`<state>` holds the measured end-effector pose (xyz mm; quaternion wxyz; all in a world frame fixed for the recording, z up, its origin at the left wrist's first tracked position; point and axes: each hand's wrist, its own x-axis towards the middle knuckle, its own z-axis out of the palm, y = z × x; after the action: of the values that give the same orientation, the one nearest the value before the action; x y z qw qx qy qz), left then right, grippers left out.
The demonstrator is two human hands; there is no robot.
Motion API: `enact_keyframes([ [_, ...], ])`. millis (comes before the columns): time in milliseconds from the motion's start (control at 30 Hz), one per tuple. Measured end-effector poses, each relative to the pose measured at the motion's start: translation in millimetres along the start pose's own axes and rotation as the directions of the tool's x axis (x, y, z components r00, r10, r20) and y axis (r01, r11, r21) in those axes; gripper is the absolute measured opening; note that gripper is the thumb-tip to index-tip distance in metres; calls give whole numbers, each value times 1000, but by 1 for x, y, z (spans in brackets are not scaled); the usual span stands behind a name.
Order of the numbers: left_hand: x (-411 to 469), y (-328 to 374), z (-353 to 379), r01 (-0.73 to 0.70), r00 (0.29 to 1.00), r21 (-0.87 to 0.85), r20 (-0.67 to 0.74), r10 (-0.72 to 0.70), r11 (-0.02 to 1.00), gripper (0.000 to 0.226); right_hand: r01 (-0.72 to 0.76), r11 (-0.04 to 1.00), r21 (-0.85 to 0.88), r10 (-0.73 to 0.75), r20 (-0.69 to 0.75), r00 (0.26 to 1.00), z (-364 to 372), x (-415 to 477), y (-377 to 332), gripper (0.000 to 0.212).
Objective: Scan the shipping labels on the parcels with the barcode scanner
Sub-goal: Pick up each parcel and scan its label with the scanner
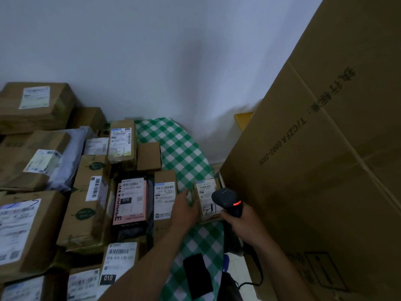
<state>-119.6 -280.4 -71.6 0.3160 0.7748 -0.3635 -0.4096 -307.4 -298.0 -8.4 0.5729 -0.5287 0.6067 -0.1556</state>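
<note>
Hands (186, 210) on parcel (207, 198), scanner (227, 199) ("070" label (131, 193) nearby)

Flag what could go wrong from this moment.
The scanner in the right hand sits low over the small parcel, hiding part of its label, so the barcode may be missed. The neighbouring parcel's label lies close, so the wrong code could be read.

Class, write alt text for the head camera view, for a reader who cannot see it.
The right hand grips a black handheld barcode scanner, its orange light on, close to the labelled top of a small brown cardboard parcel that the left hand touches. It lies on a green-and-white checked cloth, between piled labelled parcels and a large brown cardboard box.
</note>
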Motion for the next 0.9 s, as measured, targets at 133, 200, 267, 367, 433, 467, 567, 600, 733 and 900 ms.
enact_keyframes([
  [133,-19,-35,-24,9,989,269,-142,31,963,69,19,1000,6,-19,54,998,18,-3,-8,30],
  [200,-27,-48,-32,77,992,287,-120,-44,955,88,33,999,17,-34,83,996,26,-5,-9,24],
  [267,-30,-56,-34,126,992,327,-69,-110,937,113,46,999,4,-46,95,994,35,-8,-9,24],
  [367,-30,-60,-30,158,988,360,-58,-147,919,123,65,998,-23,-63,86,994,42,-11,-3,36],
  [433,-29,-60,-28,167,986,355,-82,-147,920,119,70,997,-38,-67,92,994,44,-13,0,36],
  [467,-29,-60,-29,178,984,344,-83,-159,922,117,74,996,-44,-70,92,993,44,-14,0,35],
  [567,-33,-54,-35,195,979,238,-99,-176,952,113,81,996,-27,-78,90,993,45,-20,-1,33],
  [600,-39,-50,-37,176,980,202,-128,-153,963,110,81,997,-18,-79,94,992,45,-21,-2,30],
  [733,-70,-25,-45,-44,970,-8,-241,40,999,105,107,993,58,-109,36,993,47,-27,-11,24],
  [900,-98,-7,-49,-212,959,-317,-248,136,924,101,235,948,216,-203,-160,966,48,-37,-36,24],
])
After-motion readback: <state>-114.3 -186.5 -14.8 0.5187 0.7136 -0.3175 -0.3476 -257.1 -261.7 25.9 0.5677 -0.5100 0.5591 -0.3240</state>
